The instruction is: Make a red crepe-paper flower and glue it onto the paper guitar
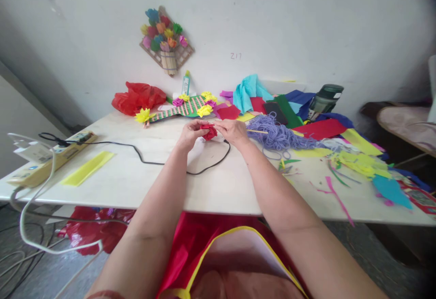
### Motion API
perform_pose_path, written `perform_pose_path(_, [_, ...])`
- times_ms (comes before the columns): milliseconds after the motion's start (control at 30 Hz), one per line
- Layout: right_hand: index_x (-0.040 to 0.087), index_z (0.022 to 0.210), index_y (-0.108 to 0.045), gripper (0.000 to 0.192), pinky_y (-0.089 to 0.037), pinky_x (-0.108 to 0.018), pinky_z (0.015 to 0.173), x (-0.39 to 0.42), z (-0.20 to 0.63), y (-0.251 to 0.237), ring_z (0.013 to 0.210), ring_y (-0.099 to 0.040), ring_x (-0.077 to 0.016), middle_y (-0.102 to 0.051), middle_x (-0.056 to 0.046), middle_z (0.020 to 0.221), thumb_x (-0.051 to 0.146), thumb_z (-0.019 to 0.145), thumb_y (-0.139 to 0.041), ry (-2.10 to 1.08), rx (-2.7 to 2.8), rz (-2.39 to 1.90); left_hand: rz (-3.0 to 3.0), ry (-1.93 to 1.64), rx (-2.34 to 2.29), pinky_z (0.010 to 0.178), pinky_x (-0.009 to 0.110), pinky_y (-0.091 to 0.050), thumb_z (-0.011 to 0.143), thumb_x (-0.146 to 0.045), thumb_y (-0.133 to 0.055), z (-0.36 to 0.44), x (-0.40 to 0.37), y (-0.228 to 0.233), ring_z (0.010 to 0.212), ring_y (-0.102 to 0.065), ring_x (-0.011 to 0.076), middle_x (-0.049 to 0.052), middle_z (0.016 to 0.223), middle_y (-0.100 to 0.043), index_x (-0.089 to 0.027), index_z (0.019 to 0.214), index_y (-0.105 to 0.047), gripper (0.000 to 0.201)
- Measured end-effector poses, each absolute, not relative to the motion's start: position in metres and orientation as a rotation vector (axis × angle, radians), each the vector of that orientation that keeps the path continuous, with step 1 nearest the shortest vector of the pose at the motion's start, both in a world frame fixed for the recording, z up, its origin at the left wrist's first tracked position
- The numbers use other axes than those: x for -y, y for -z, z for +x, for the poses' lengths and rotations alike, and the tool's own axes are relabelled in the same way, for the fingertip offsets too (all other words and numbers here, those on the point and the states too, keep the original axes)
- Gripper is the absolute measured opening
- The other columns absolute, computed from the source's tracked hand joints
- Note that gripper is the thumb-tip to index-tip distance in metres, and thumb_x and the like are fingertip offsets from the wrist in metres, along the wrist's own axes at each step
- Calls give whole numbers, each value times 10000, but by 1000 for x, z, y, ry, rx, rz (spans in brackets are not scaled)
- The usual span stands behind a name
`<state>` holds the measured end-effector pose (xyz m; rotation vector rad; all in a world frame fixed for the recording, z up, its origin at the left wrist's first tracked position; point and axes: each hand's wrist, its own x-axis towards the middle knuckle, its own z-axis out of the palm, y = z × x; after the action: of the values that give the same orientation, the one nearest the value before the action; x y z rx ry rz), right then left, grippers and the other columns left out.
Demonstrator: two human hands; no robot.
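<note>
Above the table's middle, a small red crepe-paper flower is held between my two hands. My left hand pinches its left side with thumb and fingers. The closed fingers of my right hand grip its upper right edge. A thin pale stick shows just right of that hand; whether the hand holds it I cannot tell. Below the flower lies a whitish object, mostly hidden by my left hand and forearm. A black cord curves under my wrists.
Behind my hands lies a green-and-pink woven piece with yellow paper flowers. Purple yarn, crepe-paper sheets, scraps and a dark cup crowd the right. A power strip and yellow paper strip lie left.
</note>
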<state>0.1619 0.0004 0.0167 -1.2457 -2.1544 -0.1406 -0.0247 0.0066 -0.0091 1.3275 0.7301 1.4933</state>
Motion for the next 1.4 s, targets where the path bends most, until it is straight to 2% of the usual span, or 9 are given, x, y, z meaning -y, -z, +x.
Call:
perform_pose_path(100, [308, 1204, -708, 327, -459, -270, 795, -2, 162, -15, 978, -678, -196, -756, -19, 1104, 389, 960, -506, 111, 2133, -1263, 1329, -1509, -744, 635, 308, -532, 480, -230, -901, -25, -7, 9, 641, -665, 175, 58, 750, -742, -152, 806, -721, 381])
perform_pose_path(233, [271, 1130, -744, 318, -445, -248, 771, -3, 162, -15, 952, -670, -177, -752, -33, 1085, 350, 975, -478, 115, 2155, -1221, 1323, -1512, -755, 645, 314, -526, 476, -223, -905, -25, -7, 9, 649, -666, 179, 59, 749, -738, -149, 808, -714, 390])
perform_pose_path(400, [264, 1149, -730, 342, -435, -250, 781, -4, 165, -16, 982, -669, -180, -749, -40, 1104, 371, 985, -450, 121, 2150, -1212, 1321, -1531, -762, 654, 315, -530, 489, -212, -895, -27, -9, 11, 654, -668, 177, 55, 757, -741, -155, 812, -716, 374])
perform_pose_path(600, [219, 1138, -701, 336, -441, -294, 762, -11, 173, -14, 976, -684, -232, -761, -87, 1032, 374, 981, -448, 101, 2134, -1533, 1274, -1546, -756, 647, 305, -533, 497, -207, -882, -28, -10, 11, 661, -672, 173, 63, 777, -746, -146, 829, -716, 377])
perform_pose_path(800, [245, 1085, -725, 296, -474, -306, 790, -22, 180, 1, 1020, -674, -233, -741, -97, 1106, 337, 956, -474, 36, 2169, -1785, 1169, -1564, -701, 653, 316, -550, 473, -188, -871, -26, -6, 6, 684, -680, 178, 52, 835, -752, -161, 812, -700, 381])
perform_pose_path(1033, [246, 1054, -756, 272, -500, -340, 849, -28, 186, 11, 1107, -635, -259, -686, -109, 1210, 284, 919, -523, 9, 2186, -1846, 1116, -1568, -634, 681, 326, -545, 497, -187, -859, -30, -7, 6, 705, -672, 173, 30, 829, -737, -181, 821, -682, 369])
perform_pose_path(1233, [181, 1214, -683, 376, -448, -318, 993, -17, 166, 4, 1152, -610, -225, -678, -130, 1209, 369, 958, -480, 60, 2217, -1513, 1099, -1552, -569, 738, 347, -534, 523, -202, -853, -33, -7, 7, 757, -670, 176, 17, 832, -718, -204, 834, -667, 362])
perform_pose_path(1400, [153, 1308, -595, 460, -452, -397, 1008, -3, 141, 2, 1203, -579, -307, -637, -164, 1283, 290, 872, -547, -6, 2436, -1526, 1099, -1543, -568, 756, 353, -533, 524, -220, -842, -33, -6, 7, 768, -664, 182, 23, 826, -707, -210, 834, -662, 358])
